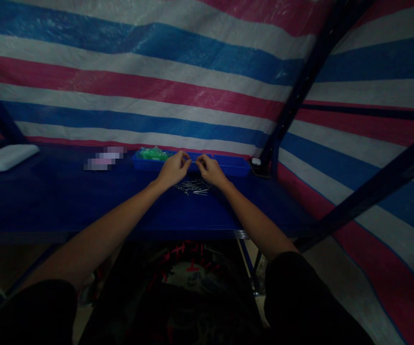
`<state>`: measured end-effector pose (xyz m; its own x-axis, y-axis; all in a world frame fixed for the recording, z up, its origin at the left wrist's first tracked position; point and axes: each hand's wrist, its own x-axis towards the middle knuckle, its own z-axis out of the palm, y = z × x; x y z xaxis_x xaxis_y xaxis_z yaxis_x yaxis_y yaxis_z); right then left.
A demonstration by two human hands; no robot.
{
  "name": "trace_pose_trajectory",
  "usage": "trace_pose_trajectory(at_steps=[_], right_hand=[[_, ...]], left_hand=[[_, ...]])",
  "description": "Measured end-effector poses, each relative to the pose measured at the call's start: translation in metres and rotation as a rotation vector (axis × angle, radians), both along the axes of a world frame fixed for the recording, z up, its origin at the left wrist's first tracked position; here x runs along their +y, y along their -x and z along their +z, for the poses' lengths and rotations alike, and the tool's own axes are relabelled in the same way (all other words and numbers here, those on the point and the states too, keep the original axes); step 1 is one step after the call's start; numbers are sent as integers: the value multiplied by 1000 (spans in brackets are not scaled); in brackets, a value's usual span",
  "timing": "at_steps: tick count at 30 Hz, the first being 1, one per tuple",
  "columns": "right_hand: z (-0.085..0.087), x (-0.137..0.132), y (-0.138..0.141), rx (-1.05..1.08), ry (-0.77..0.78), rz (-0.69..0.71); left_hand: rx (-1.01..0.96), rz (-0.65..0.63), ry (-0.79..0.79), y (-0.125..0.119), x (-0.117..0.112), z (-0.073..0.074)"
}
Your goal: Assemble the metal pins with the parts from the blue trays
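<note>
Hands meet just above the near rim of the blue tray (233, 168): our left hand (173, 168) and right hand (211, 170) are each closed to a fingertip pinch, and between them we hold what looks like one thin metal pin (194, 162), an end in each. A heap of loose pins (193, 187) lies on the blue table (84, 201) right under our hands, and green pieces (152, 153) sit in the tray's left end. We judge the pin light, stiff, smooth and easy to drop or bend, so best gripped gently near its ends
</note>
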<state>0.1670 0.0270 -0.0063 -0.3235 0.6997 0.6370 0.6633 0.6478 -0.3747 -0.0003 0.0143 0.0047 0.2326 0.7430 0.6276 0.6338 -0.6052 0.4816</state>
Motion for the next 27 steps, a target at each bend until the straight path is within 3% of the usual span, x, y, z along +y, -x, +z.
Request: trace_pose_trajectory(at_steps=[11,17,27], right_hand=[[6,-10,3,51,12,0],[12,-9,-4,93,-67,-109],[7,-6,1,37,-38,-138]], left_hand=[[63,39,-29,1,2,0],[68,56,-39,0,1,-1],[76,51,-36,0,-1,0]])
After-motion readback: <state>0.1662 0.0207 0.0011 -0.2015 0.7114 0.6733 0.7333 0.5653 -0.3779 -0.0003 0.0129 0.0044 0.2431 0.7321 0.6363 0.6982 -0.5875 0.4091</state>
